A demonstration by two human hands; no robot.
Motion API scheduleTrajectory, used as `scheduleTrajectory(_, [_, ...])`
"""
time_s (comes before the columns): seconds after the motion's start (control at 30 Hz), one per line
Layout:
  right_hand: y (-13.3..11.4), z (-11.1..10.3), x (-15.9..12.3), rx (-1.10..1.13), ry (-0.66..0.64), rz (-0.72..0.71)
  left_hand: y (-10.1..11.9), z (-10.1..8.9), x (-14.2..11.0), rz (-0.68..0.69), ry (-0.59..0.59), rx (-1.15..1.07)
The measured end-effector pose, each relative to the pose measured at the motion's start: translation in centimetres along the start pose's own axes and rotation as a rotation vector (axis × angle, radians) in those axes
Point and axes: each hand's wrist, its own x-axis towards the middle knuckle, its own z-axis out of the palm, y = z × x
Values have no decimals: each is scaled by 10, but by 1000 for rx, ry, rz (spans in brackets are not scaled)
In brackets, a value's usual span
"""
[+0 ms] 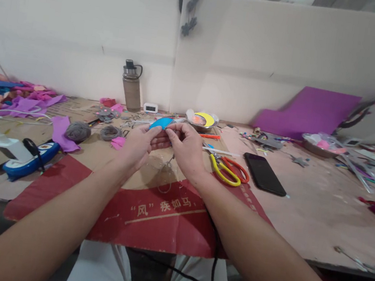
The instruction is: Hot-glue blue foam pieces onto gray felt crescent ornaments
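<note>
Between my two hands, above the cardboard sheet, is a small blue felt piece with a curved upper edge. My left hand pinches its left side between thumb and fingers. On its right edge, my right hand has thumb and fingertips closed. The fingers hide the lower part of the piece. Just right of my right hand lie scissors with one yellow and one red handle. A red and brown printed cardboard sheet lies under both hands.
A black phone lies right of the scissors. Grey yarn balls and a blue power strip are at left. Behind stand a bottle, a small clock and a bowl. A black cable hangs at the front edge.
</note>
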Motion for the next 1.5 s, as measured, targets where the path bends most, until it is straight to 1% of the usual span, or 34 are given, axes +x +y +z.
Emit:
scheduleTrajectory(0.1, [1,0,1,-14,-16,-4,1,-6,3,-71,31,19])
scheduleTrajectory(0.23, [3,0,-1,-33,-45,-13,2,-13,8,-152,37,56])
scheduleTrajectory(0.37, [-1,3,-8,-38,-102,-8,1,-18,13,-122,131,32])
scheduleTrajectory(0.5, [-7,10,-19,-62,-224,1,5,-29,21,-53,249,-11])
scheduleTrajectory(0.63, [-12,13,-27,-73,-374,12,14,-46,29,8,323,-42])
scheduleTrajectory(0.77, [-19,9,-30,-117,-626,-79,19,-56,33,72,408,7])
scheduleTrajectory(0.8, [-21,8,-29,-135,-668,-108,20,-57,33,80,418,23])
scheduleTrajectory(0.83, [-22,5,-28,-154,-682,-130,20,-57,33,83,420,41])
scheduleTrajectory(0.87, [-22,3,-26,-172,-664,-138,20,-57,33,80,417,60])
scheduleTrajectory(0.9, [-22,0,-24,-183,-608,-129,20,-57,33,77,410,78])
scheduleTrajectory(0.97, [-19,-6,-15,-173,-414,-61,19,-56,32,71,392,112])
scheduleTrajectory(1.03, [-13,-13,-5,-107,-202,33,18,-53,30,65,361,142])
scheduleTrajectory(1.07, [-10,-16,0,-64,-126,75,18,-51,29,59,335,159])
scheduleTrajectory(1.1, [-6,-19,4,-19,-83,109,17,-49,28,52,298,176])
scheduleTrajectory(1.17, [0,-23,11,54,-60,158,15,-45,25,27,222,205])
scheduleTrajectory(1.23, [3,-25,15,101,-76,173,13,-41,22,6,164,226])
scheduleTrajectory(1.37, [1,-25,15,139,-154,186,9,-37,19,2,101,262])
scheduleTrajectory(1.5, [1,-25,13,203,-189,277,8,-35,17,-10,36,295])
